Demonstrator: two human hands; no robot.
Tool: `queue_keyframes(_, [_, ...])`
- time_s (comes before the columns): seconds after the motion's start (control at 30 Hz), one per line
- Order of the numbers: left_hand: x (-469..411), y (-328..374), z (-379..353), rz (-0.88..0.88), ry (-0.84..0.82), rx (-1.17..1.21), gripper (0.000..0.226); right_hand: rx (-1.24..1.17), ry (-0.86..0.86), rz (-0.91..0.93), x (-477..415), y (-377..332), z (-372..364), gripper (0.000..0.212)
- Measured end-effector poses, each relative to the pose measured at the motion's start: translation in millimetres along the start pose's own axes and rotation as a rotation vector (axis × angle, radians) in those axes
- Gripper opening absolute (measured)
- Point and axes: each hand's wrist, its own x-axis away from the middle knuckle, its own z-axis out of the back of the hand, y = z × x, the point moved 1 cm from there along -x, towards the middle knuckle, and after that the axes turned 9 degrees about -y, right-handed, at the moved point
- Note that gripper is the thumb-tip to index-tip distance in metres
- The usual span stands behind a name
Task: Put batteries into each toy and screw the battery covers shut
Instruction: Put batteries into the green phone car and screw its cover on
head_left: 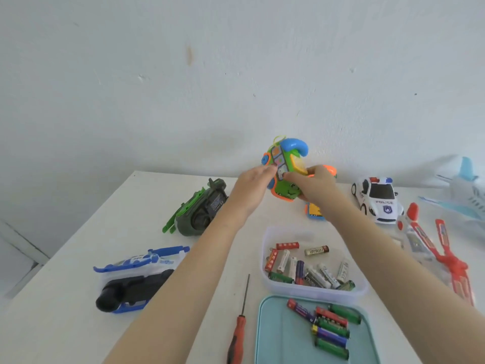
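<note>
A green toy phone (284,169) with a blue handset and orange wheels is held up above the far part of the table. My right hand (315,183) grips its right side and bottom. My left hand (253,183) touches its left side with the fingertips. A clear tub (265,269) holds several loose batteries (309,269). More batteries (332,328) lie on a teal lid (275,337). A red-handled screwdriver (240,327) lies on the table left of the lid.
A dark green toy helicopter (202,210) lies upside down at the left rear. Nearer left lies a blue and black toy helicopter (133,279). A white police car (376,198), a red toy helicopter (433,245), a pale blue plane (464,187) and a small orange-blue toy (313,210) sit at the right.
</note>
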Motion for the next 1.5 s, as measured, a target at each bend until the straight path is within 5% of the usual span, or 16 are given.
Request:
queue_keyframes(0.23, [-32,-31,-20,0.314,-0.021,-0.022,0.037,0.261,-0.037,0.020,-21,39,-19,0.043])
queue_keyframes(0.77, [-47,-61,-18,0.312,0.018,0.054,0.033,0.472,-0.068,0.147,-36,52,-34,0.027])
queue_keyframes(1.5, [-51,-66,-19,0.288,0.025,-0.062,0.025,0.467,-0.039,0.099,-48,48,-29,0.044])
